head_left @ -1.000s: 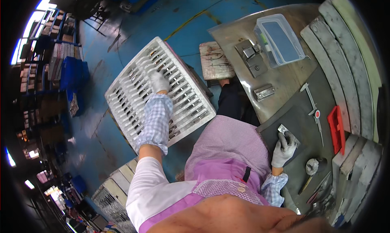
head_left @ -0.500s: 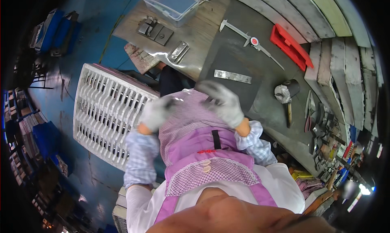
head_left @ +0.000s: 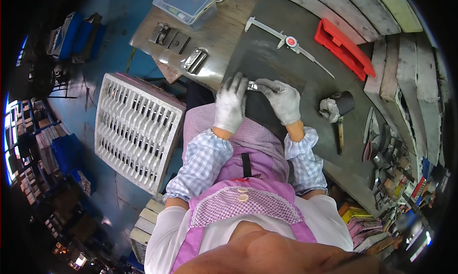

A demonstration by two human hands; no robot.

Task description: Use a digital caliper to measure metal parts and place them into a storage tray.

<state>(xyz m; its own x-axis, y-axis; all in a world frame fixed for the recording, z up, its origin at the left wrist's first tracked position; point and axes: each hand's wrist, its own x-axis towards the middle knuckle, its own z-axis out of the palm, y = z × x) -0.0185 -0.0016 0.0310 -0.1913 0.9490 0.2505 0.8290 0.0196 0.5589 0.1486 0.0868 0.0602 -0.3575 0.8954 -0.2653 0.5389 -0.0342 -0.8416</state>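
Metal piece [head_left: 252, 86], small and shiny, sits between the two gloved hands, its ends partly hidden by fingers. The right hand [head_left: 282, 102] has thumb and fingers closed on the near end; the left hand [head_left: 231, 104] reaches its fingers forward at the other end (whether they pinch it, I cannot tell). Straight ahead of the right hand lies a dial caliper [head_left: 290, 41], with a red case [head_left: 343, 49] farther right; a mallet [head_left: 344, 102] lies to that hand's right. Left of the left hand stands a slotted white rack [head_left: 175, 123].
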